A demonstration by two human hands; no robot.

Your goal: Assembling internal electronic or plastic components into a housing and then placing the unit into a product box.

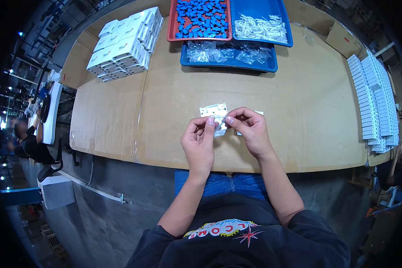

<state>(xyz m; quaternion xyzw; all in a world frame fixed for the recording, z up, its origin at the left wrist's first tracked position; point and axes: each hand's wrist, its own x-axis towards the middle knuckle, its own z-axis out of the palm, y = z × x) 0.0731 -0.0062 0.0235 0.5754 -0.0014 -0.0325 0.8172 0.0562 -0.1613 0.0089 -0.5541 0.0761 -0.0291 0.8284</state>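
Both my hands are closed in a pinch in front of me, just over the cardboard-covered table. My left hand (199,142) and my right hand (254,134) grip the two sides of a small clear plastic bag (219,123) between thumb and fingers. Whether anything is inside the bag is too small to tell. Directly behind it lies a white plastic housing (213,109) with dark holes, partly covered by the bag and my fingers. Another white piece (259,112) shows in part beside my right hand, which hides most of it.
A red tray (169,29) of blue plastic parts stands at the back, beside a blue tray (289,38) of white pieces. In front, a lower blue tray (230,68) holds clear bags. White boxes (120,47) are stacked left, white units (373,100) right. Far left, a person (33,145) sits.
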